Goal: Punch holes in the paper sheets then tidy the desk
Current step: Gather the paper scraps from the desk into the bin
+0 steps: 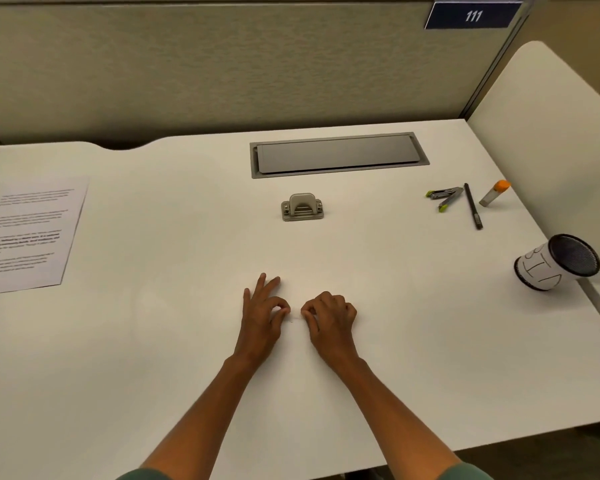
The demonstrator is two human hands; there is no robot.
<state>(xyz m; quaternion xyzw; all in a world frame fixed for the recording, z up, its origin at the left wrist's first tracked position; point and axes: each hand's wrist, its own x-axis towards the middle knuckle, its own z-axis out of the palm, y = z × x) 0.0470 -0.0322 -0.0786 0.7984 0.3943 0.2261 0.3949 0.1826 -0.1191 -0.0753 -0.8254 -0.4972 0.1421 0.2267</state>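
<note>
White laminate desk [187, 358] under everything, backed by a beige fabric partition [222, 64] bearing a dark blue "111" plate [472, 16]. Grey metal cable hatch [338, 155] recessed near the far edge. Printed paper sheets [28, 233] stacked at the far left. Black mesh pen cup wrapped in white paper [556, 263] tipped on its side at the right edge. Left hand [262, 317] at centre front, thumb and forefinger pinched, other fingers spread; right hand [329, 315] just beside it, fingers curled, tips on the desk; anything pinched too small to tell. Grey metal hole punch [302, 206] mid-desk, beyond the hands, untouched. Black pen [473, 206], green-tipped stapler [445, 196], orange-capped glue stick [495, 192] far right.
</note>
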